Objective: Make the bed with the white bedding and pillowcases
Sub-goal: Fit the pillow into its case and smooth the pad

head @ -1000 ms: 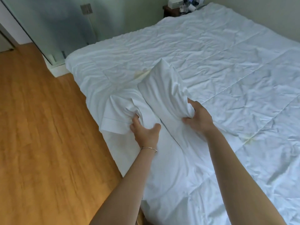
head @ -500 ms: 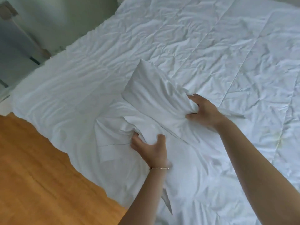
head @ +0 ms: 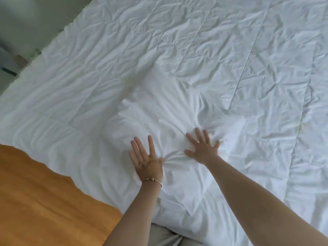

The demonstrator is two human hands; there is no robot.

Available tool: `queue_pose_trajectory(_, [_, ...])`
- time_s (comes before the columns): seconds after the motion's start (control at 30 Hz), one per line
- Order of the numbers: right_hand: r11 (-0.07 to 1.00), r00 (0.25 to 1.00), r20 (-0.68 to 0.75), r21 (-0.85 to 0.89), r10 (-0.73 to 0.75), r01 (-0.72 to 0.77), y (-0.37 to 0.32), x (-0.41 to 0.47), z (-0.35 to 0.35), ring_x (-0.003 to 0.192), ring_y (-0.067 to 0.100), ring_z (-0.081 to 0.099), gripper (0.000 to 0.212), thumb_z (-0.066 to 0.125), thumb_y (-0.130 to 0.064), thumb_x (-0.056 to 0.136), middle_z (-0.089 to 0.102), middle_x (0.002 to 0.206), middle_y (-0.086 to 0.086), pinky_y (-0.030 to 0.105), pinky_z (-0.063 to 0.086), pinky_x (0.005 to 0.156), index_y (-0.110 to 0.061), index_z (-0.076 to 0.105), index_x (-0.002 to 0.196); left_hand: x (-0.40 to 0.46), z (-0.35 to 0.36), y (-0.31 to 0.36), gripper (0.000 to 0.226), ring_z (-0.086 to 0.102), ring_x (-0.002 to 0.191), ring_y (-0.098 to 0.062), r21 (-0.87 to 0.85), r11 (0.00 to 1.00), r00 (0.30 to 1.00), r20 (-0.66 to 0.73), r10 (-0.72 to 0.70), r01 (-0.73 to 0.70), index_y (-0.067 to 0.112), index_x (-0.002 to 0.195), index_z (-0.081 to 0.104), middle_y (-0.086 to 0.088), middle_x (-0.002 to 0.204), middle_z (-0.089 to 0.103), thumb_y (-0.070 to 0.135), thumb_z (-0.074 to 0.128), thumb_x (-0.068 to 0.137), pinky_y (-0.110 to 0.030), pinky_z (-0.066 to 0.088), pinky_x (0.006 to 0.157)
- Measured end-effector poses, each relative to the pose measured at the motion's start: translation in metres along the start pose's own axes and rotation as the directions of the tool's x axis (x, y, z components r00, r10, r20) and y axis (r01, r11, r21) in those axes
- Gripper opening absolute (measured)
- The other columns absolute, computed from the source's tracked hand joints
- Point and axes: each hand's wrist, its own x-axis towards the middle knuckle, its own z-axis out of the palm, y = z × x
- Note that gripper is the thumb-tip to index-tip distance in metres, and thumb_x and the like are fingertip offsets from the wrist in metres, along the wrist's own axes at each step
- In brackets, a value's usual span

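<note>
Duvet (head: 230,50) covers the bed, creased throughout, its near edge hanging over the wood floor (head: 44,201); a pillowcase (head: 168,110) lies flat on it near that edge, wrinkled, corners not square. Left hand (head: 146,160) and right hand (head: 202,148) rest palms-down on the pillowcase, fingers spread and flat, gripping nothing. Risk, as judged: pressing white cloth on white cloth may drag the duvet along and bunch new creases beneath, or push the loose pillowcase toward the edge and off onto the floor.
</note>
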Motion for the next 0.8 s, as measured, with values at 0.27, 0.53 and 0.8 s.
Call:
queue_pose_trajectory(0.27, [0.985, 0.959, 0.225, 0.038, -0.174, 0.169, -0.029, -0.015, 0.009, 0.148, 0.023, -0.018, 0.065, 0.031, -0.067, 0.095, -0.019, 0.161, -0.012, 0.067, -0.003, 0.112, -0.052, 0.000, 0.150, 0.056, -0.011, -0.028, 0.055, 0.043, 0.128, -0.031, 0.126, 0.948, 0.744, 0.653, 0.142, -0.291, 0.049, 0.143, 0.024, -0.009, 0.149, 0.033, 0.066, 0.027, 0.091, -0.040, 0.036, 0.100])
queue_pose_trajectory(0.53, [0.981, 0.998, 0.047, 0.189, -0.050, 0.040, -0.119, -0.031, 0.016, 0.150, 0.021, -0.006, 0.060, 0.040, -0.051, 0.099, -0.015, 0.162, -0.008, 0.052, 0.006, 0.119, -0.047, 0.013, 0.152, 0.145, -0.038, -0.102, 0.078, 0.028, 0.135, -0.031, -0.078, 0.985, 0.945, 0.279, 0.169, -0.153, 0.027, 0.151, 0.019, -0.007, 0.153, 0.024, 0.042, 0.061, 0.087, -0.040, 0.034, 0.102])
queue_pose_trajectory(0.8, [0.993, 0.987, 0.159, 0.118, -0.026, 0.007, -0.175, -0.052, 0.030, 0.151, 0.017, -0.002, 0.058, 0.038, -0.040, 0.102, -0.011, 0.163, -0.008, 0.045, 0.012, 0.120, -0.045, 0.010, 0.153, 0.201, -0.054, -0.138, 0.141, 0.031, 0.138, -0.029, -0.251, 0.955, 0.852, 0.523, -0.003, 0.157, 0.035, 0.147, -0.021, -0.010, 0.158, 0.012, 0.064, 0.082, 0.055, -0.047, 0.023, 0.111])
